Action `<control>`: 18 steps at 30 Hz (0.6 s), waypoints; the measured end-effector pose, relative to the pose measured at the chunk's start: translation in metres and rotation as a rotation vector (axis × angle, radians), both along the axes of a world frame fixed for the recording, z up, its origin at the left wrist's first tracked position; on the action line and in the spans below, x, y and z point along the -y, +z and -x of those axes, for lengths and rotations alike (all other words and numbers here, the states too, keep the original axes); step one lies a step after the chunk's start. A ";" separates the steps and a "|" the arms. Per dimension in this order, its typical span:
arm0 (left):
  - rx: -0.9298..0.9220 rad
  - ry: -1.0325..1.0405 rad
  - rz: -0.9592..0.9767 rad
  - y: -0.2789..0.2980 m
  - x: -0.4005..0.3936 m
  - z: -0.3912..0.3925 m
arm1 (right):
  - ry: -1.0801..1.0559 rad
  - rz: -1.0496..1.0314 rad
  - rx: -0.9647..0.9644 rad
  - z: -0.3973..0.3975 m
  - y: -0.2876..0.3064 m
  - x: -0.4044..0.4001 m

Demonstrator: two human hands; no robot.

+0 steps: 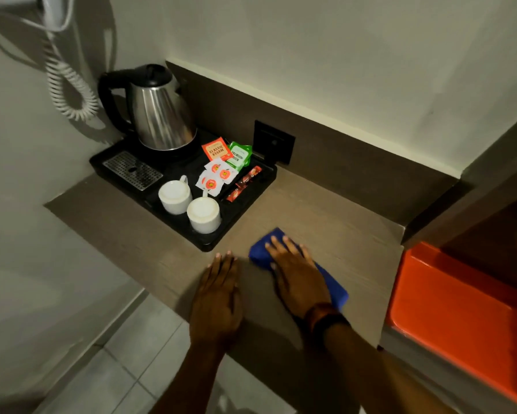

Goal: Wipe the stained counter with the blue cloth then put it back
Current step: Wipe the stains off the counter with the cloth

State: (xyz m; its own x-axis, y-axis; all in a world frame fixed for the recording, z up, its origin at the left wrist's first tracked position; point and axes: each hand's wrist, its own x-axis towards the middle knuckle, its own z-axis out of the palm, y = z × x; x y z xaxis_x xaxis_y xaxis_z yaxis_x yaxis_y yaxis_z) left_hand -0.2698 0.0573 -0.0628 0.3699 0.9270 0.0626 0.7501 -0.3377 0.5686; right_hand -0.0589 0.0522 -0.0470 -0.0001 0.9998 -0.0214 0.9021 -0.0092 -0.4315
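A folded blue cloth (261, 248) lies on the brown wood-grain counter (326, 222), just right of the black tray's near corner. My right hand (297, 277) presses flat on top of the cloth with fingers spread, covering its middle; blue shows past the fingertips and beside the wrist. My left hand (218, 297) rests flat on the bare counter to the left of the cloth, fingers together, holding nothing. No stain is discernible on the counter in this light.
A black tray (245, 204) at the back left holds a steel kettle (161, 115), two upturned white cups (175, 195), tea sachets and a drip grate. A wall socket (273, 141) sits behind. An orange surface (460, 309) borders the right; tiled floor lies below the counter's front edge.
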 end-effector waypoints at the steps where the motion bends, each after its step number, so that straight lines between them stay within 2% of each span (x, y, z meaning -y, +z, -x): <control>1: 0.003 -0.004 -0.006 -0.001 -0.001 0.005 | -0.023 -0.006 -0.042 -0.009 0.001 0.023; 4: -0.056 -0.090 -0.069 -0.009 -0.009 0.017 | -0.201 -0.028 -0.018 -0.053 -0.003 0.038; 7: -0.035 -0.036 -0.084 -0.012 -0.008 0.018 | -0.316 -0.023 0.102 -0.068 -0.011 -0.007; 9: -0.027 -0.019 -0.092 -0.012 -0.008 0.016 | -0.312 -0.025 0.131 -0.061 -0.011 -0.038; 11: -0.027 -0.029 -0.077 -0.012 -0.010 0.015 | -0.268 -0.017 0.101 -0.040 -0.008 -0.051; 13: -0.023 -0.032 -0.066 -0.011 -0.012 0.017 | -0.139 -0.036 0.094 -0.001 -0.007 -0.036; 16: -0.043 -0.065 -0.070 -0.008 -0.010 0.017 | 0.146 0.014 0.069 0.035 0.003 0.040; 18: -0.048 -0.060 -0.078 -0.011 -0.010 0.018 | 0.191 0.001 0.009 0.013 0.007 0.076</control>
